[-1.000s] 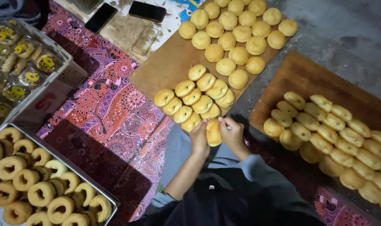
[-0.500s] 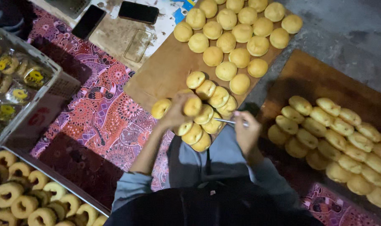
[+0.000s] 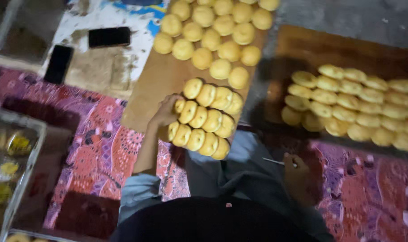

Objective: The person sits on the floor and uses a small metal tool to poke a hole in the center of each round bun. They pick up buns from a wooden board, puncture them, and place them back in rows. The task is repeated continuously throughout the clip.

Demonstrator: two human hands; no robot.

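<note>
My left hand (image 3: 166,114) rests on the wooden board (image 3: 154,85) with its fingers against the left end of the rows of leaning yellow pastries (image 3: 204,123). Whether it grips one of them is unclear. Behind those rows, round yellow dough balls (image 3: 213,36) lie flat on the same board. Lower at the right, over the patterned cloth, my right hand (image 3: 298,172) holds a thin stick (image 3: 273,160) that points left.
A second wooden board (image 3: 320,49) at the right carries rows of pastries (image 3: 360,107). Two dark phones (image 3: 109,36) (image 3: 59,63) lie at the upper left. A box of packed sweets (image 3: 9,148) stands at the left on the red patterned cloth (image 3: 101,148).
My left hand has set its pastry down at the left end of the leaning rows. My right hand with the stick has drawn back from the board toward me. The camera has tilted.
</note>
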